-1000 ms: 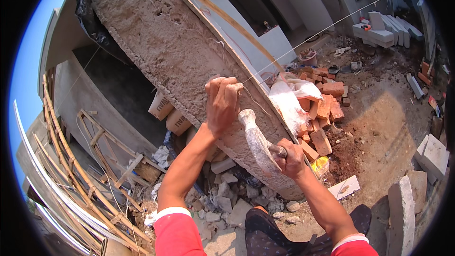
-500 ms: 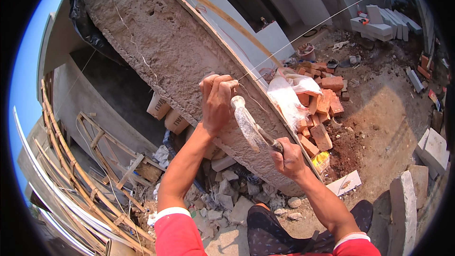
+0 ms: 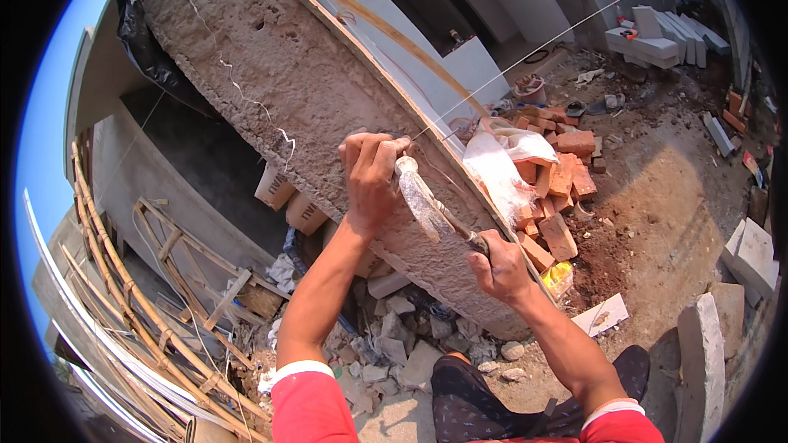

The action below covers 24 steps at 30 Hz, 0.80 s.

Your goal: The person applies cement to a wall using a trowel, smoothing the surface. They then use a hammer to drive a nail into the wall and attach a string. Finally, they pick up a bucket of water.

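My left hand point(image 3: 373, 176) is closed in a pinch over the rough concrete beam point(image 3: 279, 57). A taut pale string point(image 3: 509, 74) runs from its fingertips toward the upper right. Whether the fingers also grip something small is hidden. My right hand point(image 3: 502, 269) is wrapped round the handle of a worn, whitish-headed claw hammer point(image 3: 423, 201). The hammer's striking end is right beside the left fingertips, and its curved claw points down toward me. Another thin, loose string point(image 3: 234, 78) lies wavy along the beam, left of my hand.
Orange bricks point(image 3: 560, 176) and a white sack point(image 3: 501, 166) lie right of the beam. Broken rubble point(image 3: 398, 336) covers the ground below it. Bamboo poles point(image 3: 131, 287) lean at the left. Grey blocks point(image 3: 702, 353) stand at the right, near my knees point(image 3: 484, 406).
The hammer head and my left hand have shifted very slightly up and left. The loose string on the beam now reaches farther down toward my left hand. Both grips are unchanged.
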Tool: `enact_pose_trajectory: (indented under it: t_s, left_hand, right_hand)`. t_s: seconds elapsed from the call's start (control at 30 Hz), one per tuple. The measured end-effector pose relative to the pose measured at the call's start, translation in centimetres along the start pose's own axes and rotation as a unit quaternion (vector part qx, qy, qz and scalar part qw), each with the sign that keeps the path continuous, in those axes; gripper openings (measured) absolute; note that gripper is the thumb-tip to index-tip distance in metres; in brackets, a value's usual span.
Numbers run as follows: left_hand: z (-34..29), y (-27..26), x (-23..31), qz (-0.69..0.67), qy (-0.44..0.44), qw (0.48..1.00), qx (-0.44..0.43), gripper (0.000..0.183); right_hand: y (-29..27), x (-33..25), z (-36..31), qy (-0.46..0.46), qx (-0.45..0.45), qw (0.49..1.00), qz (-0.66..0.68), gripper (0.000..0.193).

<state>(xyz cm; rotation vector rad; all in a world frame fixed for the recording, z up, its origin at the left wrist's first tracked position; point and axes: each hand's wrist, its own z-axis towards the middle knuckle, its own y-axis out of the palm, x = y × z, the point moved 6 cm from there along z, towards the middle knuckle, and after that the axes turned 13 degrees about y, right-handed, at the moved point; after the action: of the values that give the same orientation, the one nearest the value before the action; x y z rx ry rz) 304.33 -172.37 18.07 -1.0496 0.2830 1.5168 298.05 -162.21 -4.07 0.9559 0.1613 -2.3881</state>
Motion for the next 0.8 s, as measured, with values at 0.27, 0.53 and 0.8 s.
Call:
enact_pose_trajectory:
  t_s: [0.27,0.53,0.8]
  left_hand:
    - [0.5,0.1,0.1,0.000,0.016,1.000,-0.009,0.019]
    - [-0.1,0.4,-0.2,0.010,-0.002,1.000,-0.007,0.021]
    - [-0.5,0.9,-0.2,0.016,0.001,1.000,0.000,0.020]
  right_hand:
    - [0.4,0.4,0.1,0.008,-0.002,1.000,0.008,0.025]
    - [-0.2,-1.2,0.6,-0.078,0.029,0.996,0.013,0.023]
    - [0.2,-0.8,0.8,-0.063,0.032,0.997,-0.012,0.024]
